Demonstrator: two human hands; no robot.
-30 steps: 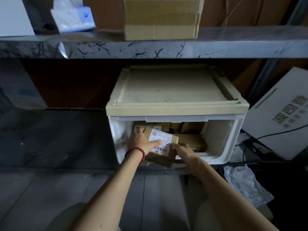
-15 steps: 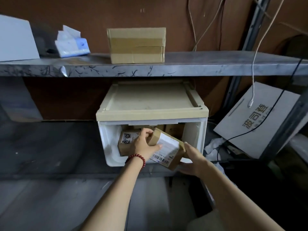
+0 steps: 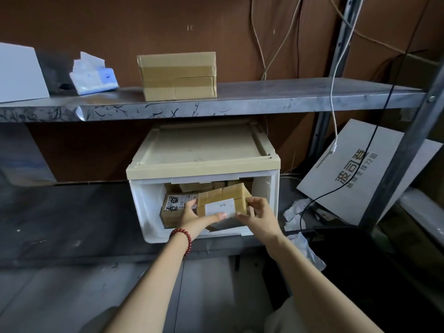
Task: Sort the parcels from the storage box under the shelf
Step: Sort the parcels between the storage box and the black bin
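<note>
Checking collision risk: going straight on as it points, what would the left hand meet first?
Gripping the held parcel, the left hand would probably meet the scribbled-label parcel in the storage box; depth is unclear.

Upper metal shelf (image 3: 300,92): white box (image 3: 19,73), tissue pack (image 3: 93,76), taped carton (image 3: 177,75). Lower shelf (image 3: 72,212): storage box (image 3: 204,162).

The parcel (image 3: 224,194) was tan with a white label (image 3: 219,207); the storage box (image 3: 144,205) white, beige-topped; the bracelet (image 3: 181,237) red.

Tilted brown labelled parcel (image 3: 223,193) at mouth of white storage box (image 3: 143,205), other parcels (image 3: 172,205) inside.
</note>
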